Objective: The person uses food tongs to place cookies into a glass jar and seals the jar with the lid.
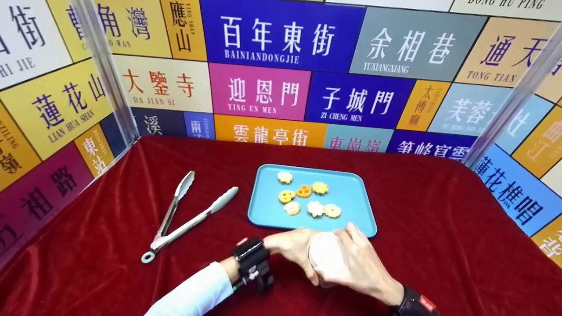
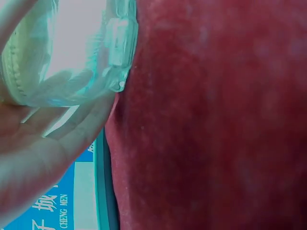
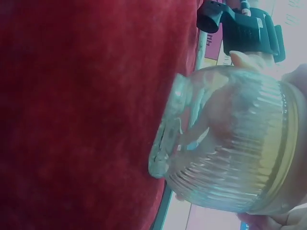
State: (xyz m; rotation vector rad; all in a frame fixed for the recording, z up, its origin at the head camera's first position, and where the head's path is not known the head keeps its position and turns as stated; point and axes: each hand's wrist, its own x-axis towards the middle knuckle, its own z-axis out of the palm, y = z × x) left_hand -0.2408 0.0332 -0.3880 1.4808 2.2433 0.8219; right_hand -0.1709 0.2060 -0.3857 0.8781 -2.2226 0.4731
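A clear ribbed jar (image 3: 230, 143) is between my two hands, over the cloth in front of the tray. Its narrower, threaded-looking end (image 2: 122, 48) faces the cloth in the wrist views. From above, in the head view, the jar's upper end (image 1: 327, 252) looks white and round; whether that is a lid or glare I cannot tell. My left hand (image 1: 293, 249) grips the jar's left side, thumb toward me. With curled fingers, my right hand (image 1: 366, 268) holds the other side. In the right wrist view a yellowish band rings the jar's upper part.
Beyond the hands lies a blue tray (image 1: 347, 193) with several flower-shaped and pretzel-shaped pieces (image 1: 319, 188). Spread metal tongs (image 1: 189, 225) lie at the left. Red velvet cloth (image 1: 439, 210) covers the table, and panels of street signs (image 1: 281, 35) stand behind it.
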